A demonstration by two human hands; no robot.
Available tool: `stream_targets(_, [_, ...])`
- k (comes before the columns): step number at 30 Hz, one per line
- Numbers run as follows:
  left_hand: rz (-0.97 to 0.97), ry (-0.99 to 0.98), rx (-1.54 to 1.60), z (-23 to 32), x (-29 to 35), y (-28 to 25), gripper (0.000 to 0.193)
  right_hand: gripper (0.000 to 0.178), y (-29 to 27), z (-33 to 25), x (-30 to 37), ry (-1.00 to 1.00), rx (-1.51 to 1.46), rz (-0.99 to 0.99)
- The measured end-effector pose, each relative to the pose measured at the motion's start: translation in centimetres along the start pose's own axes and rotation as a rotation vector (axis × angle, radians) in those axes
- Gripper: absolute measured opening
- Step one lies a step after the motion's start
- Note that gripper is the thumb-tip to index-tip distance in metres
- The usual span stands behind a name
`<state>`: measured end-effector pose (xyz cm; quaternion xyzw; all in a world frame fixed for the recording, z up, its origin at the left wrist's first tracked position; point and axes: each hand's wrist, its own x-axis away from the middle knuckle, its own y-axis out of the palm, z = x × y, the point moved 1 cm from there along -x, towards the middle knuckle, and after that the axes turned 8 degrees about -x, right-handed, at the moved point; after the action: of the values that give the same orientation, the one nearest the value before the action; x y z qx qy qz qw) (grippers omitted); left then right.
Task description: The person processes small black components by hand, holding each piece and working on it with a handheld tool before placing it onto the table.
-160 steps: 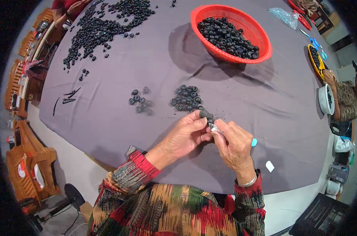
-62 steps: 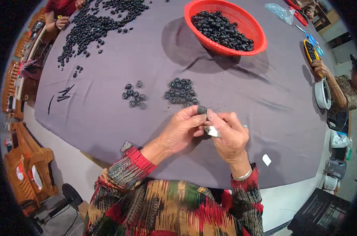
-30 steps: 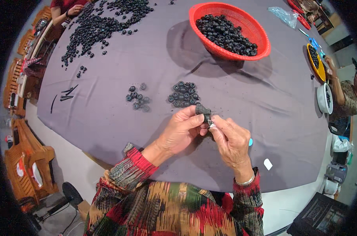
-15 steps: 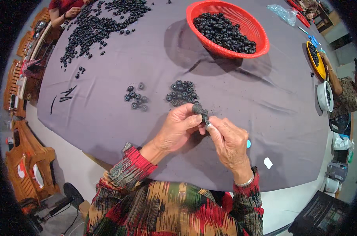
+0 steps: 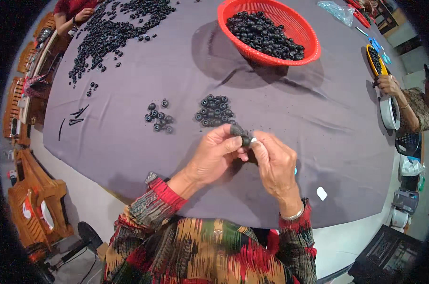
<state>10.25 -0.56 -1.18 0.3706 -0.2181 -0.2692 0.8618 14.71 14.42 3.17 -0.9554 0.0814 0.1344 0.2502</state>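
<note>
My left hand (image 5: 209, 156) pinches a small round black rubber-like part (image 5: 246, 141) between thumb and fingers. A dark cover (image 5: 236, 129) sits on its index fingertip. Close against that part, my right hand (image 5: 278, 163) is closed on a small white piece (image 5: 253, 140), mostly hidden by the fingers, so its kind is unclear. Just beyond my hands lies a tight cluster of black ring-ended parts (image 5: 215, 109). A looser group of similar parts (image 5: 158, 117) is to its left.
A red plastic basket (image 5: 314, 49) full of black parts stands at the far side. Loose black parts (image 5: 115, 35) spread at far left, near dark strips (image 5: 76, 116). A white tag (image 5: 322, 193) lies right. Another person's hand (image 5: 389, 85) is by a yellow tray (image 5: 371, 61) and white bowl (image 5: 387, 113).
The view has shifted slightly. My right fingers have moved a little at the black part, and more of the white piece shows. At right, the other person's hand has moved nearer the white bowl.
</note>
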Motion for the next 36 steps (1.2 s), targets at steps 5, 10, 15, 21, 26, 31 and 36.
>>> stream_targets(5, [-0.023, -0.015, 0.047, 0.3, 0.2, -0.3, 0.007, 0.027, -1.2, -1.0, -0.4, -0.047, 0.227, 0.052])
stream_targets(10, [-0.016, -0.068, 0.051, 0.2, 0.0, 0.3, 0.006, 0.038, 0.6, -0.1, 0.6, -0.326, 0.198, 0.127])
stream_targets(15, [-0.014, -0.042, 0.057, -0.1, 0.0, 0.1, 0.003, 0.034, 1.6, 0.1, 0.6, -0.461, 0.234, 0.178])
stream_targets(21, [0.034, -0.045, 0.049, 0.1, 0.2, 0.3, 0.003, 0.032, 1.9, 0.0, 0.7, -0.504, 0.258, 0.234])
stream_targets(26, [-0.002, -0.083, 0.064, 0.1, 0.2, 0.0, 0.006, 0.029, 1.6, -0.3, 0.8, -0.513, 0.213, 0.235])
stream_targets(31, [0.01, -0.093, 0.127, 0.5, 0.2, 0.2, 0.009, 0.027, 0.0, -1.1, 0.3, -0.309, 0.234, 0.087])
stream_targets(36, [-0.041, -0.113, 0.178, 0.7, 0.1, 0.2, 0.011, 0.024, -0.4, -0.3, 0.1, -0.212, 0.103, -0.018])
